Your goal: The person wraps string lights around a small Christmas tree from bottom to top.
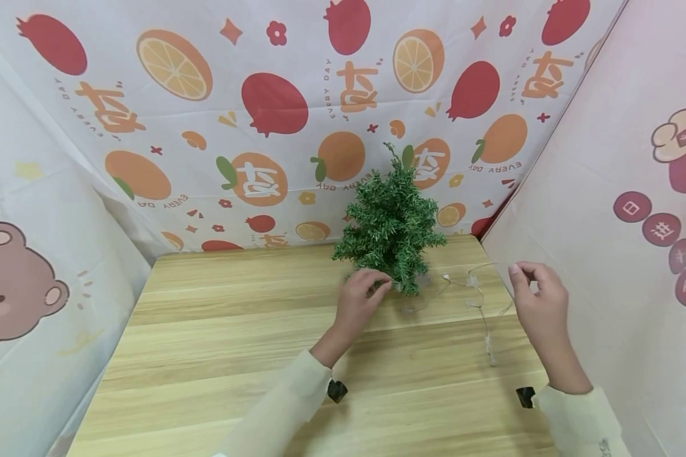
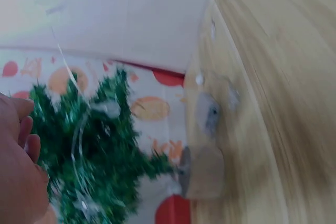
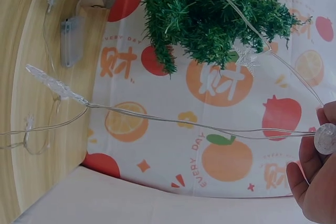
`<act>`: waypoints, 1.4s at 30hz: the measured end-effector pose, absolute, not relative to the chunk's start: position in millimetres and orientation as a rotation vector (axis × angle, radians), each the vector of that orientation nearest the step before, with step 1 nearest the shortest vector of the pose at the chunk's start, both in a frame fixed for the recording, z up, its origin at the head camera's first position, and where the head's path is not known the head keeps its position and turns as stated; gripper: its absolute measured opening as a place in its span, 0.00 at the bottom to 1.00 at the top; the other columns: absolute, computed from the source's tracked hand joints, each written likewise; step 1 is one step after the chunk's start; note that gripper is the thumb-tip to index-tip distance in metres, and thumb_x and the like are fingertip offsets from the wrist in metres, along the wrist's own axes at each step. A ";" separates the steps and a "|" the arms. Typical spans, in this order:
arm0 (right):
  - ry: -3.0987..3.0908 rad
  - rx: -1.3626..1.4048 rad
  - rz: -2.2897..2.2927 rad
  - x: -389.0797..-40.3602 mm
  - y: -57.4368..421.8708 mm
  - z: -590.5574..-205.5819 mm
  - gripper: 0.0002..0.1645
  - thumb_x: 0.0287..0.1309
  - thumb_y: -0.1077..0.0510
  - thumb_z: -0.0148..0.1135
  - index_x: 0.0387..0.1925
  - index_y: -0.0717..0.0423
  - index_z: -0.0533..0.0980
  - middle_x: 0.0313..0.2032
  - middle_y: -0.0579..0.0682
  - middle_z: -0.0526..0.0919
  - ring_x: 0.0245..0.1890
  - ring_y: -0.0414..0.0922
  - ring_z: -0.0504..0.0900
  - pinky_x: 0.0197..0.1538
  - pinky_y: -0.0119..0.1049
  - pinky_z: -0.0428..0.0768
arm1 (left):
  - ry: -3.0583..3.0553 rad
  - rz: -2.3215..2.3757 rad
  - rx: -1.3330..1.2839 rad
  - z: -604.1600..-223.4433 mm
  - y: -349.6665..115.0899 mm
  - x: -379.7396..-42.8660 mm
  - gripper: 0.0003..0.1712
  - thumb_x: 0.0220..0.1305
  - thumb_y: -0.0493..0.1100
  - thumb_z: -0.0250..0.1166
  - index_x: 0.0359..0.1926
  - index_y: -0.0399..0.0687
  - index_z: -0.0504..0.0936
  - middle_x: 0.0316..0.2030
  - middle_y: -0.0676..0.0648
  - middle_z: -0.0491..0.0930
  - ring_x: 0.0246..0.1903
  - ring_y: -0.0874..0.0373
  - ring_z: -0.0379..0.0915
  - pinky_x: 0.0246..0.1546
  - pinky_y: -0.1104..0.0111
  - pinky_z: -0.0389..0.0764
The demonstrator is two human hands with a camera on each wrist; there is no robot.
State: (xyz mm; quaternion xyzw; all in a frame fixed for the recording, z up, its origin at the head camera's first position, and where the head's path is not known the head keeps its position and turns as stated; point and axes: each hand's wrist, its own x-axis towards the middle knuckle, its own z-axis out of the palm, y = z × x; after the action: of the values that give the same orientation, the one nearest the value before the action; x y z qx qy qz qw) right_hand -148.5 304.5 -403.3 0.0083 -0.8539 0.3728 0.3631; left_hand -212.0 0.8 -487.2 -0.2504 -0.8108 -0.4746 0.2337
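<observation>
A small green artificial tree (image 1: 391,222) stands at the back of the wooden table. At its lower front, my left hand (image 1: 360,298) brings thumb and forefinger together, seemingly pinching part of a string of lights; the exact contact is hidden. Off to the right, my right hand (image 1: 540,304) holds the clear string lights (image 1: 488,343) above the table, thumb against fingers. Beside those fingers sits a round clear piece (image 3: 325,138). A doubled wire stretches from there to a long clear ornament (image 3: 55,84), and another length crosses in front of the tree, carrying a star-shaped ornament (image 3: 245,62).
A translucent battery box (image 3: 71,43) lies near the tree's round base (image 2: 203,173). More of the string trails over the wooden table (image 1: 217,330) on the right. Fruit-printed cloth (image 1: 206,139) hangs behind, with a pale printed cloth (image 1: 617,266) at the right.
</observation>
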 end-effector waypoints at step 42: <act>-2.256 0.023 0.968 -164.6 285.1 -405.7 0.14 0.71 0.57 0.60 0.39 0.67 0.81 0.32 0.56 0.79 0.37 0.38 0.70 0.42 0.34 0.66 | -2.411 -1.389 -1.093 -407.1 135.8 -239.0 0.14 0.72 0.55 0.60 0.53 0.63 0.86 0.47 0.61 0.83 0.28 0.71 0.69 0.29 0.79 0.72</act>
State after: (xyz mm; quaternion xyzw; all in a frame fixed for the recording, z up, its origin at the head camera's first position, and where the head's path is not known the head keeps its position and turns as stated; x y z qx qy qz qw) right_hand -164.6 285.1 -405.7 0.0089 -0.8654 0.3713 0.3364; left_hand -239.0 135.8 -407.1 -0.3645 -0.8041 -0.4634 0.0760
